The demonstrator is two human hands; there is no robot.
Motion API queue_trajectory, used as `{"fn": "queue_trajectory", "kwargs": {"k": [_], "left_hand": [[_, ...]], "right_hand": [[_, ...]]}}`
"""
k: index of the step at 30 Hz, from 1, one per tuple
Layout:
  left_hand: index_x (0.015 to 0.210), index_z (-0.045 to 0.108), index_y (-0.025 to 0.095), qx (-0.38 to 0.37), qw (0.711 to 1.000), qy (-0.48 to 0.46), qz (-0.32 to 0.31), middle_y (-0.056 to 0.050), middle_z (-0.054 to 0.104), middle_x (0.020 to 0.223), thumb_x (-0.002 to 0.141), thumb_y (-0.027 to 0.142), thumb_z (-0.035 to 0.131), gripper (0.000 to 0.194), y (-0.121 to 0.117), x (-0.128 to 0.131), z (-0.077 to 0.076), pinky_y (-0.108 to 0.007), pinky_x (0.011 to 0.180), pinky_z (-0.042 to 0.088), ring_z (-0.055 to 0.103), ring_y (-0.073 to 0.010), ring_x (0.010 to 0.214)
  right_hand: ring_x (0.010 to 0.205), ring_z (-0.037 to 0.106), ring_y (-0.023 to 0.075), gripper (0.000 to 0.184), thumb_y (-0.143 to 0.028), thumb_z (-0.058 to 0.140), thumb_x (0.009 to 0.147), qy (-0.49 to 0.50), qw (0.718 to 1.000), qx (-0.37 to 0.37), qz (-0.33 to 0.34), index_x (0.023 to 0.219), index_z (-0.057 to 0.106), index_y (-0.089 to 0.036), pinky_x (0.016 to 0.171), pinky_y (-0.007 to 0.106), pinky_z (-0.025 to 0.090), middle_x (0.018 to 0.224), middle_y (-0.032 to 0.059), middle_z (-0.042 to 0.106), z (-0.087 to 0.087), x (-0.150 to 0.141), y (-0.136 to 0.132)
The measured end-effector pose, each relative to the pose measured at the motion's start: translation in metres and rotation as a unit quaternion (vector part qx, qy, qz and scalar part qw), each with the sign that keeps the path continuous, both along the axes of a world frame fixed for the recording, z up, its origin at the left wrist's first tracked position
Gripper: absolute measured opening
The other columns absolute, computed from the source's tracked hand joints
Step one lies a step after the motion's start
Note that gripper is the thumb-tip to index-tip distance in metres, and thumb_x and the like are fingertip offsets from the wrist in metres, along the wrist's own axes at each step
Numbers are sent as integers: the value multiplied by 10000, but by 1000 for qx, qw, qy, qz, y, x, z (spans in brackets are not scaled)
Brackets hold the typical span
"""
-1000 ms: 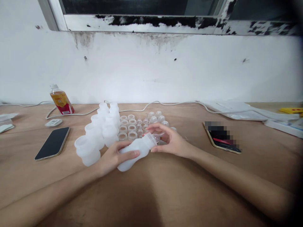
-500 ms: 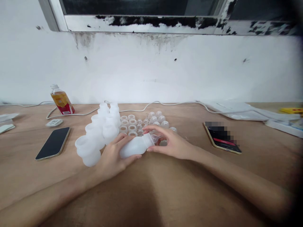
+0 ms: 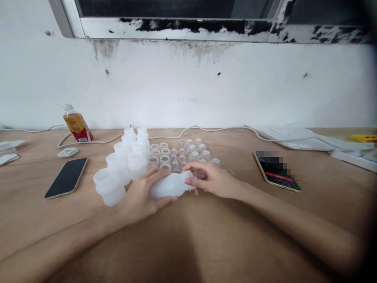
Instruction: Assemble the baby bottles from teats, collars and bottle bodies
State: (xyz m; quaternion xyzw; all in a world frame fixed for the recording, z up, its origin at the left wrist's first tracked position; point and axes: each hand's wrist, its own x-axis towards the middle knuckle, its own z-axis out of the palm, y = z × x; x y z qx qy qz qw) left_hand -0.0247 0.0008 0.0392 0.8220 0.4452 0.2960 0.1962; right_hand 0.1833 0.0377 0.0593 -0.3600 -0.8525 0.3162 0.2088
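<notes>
A frosted white baby bottle (image 3: 169,185) lies tilted on its side above the table, its neck toward the right. My left hand (image 3: 143,192) is wrapped around the bottle's body. At the neck end, my right hand (image 3: 210,179) pinches the white collar ring (image 3: 187,177) between thumb and fingers; these fingers mostly hide the clear nipple. Behind my hands stand rows of white collar rings (image 3: 165,159), small clear nipples (image 3: 174,157) and clear dome caps (image 3: 194,156). Several open white bottles (image 3: 109,186) stand in rows left of them.
A black-screened phone (image 3: 67,177) lies at left, near a small white device (image 3: 67,152) and a drink bottle (image 3: 77,124). Another phone (image 3: 277,173) lies at right. A white cable (image 3: 176,136) runs along the wall, with plastic bags (image 3: 294,138) at the back right.
My right hand's fingers have turned and closed in around the collar, covering more of the clear nipple. The bottle has shifted slightly; my left hand keeps its hold.
</notes>
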Motion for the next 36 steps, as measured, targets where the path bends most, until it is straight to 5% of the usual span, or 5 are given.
{"fn": "queue_trajectory", "kwargs": {"k": [5,12,22,30,36], "left_hand": [[1143,419,227,103,992,74,9,-52,478,1067,729,360,532,450,-6,-1,-7,-331,790,432,500,-191,918],[1106,427,237,88,994,45,37,-40,486,1061,719,383,543,430,-2,-2,-8,-338,794,440,504,-194,930],[1116,417,227,111,992,59,28,-44,474,1080,725,356,544,431,-2,-2,-12,-316,802,435,482,-189,966],[1087,439,229,94,994,37,45,-42,495,1048,724,377,538,404,1,-2,-10,-335,798,434,510,-197,925],[1090,438,227,95,994,35,39,-44,491,1055,717,359,551,411,0,-2,-9,-335,796,433,500,-199,942]], "right_hand": [[476,534,97,378,-427,302,849,-21,1000,-6,-10,769,548,-152,511,214,398,476,-15,542,-5,-3,-3],[950,500,171,547,-346,566,712,24,998,39,42,1197,338,-233,570,213,454,1163,77,447,6,7,0],[432,502,76,348,-418,349,830,5,998,-55,-15,737,544,-145,490,219,404,557,-6,564,-6,-1,5],[944,505,168,495,-342,588,682,0,998,47,40,1143,439,-238,602,227,442,1167,55,480,11,12,8],[711,561,124,319,-365,544,729,7,999,48,0,990,546,-182,548,216,418,890,38,616,0,6,8]]}}
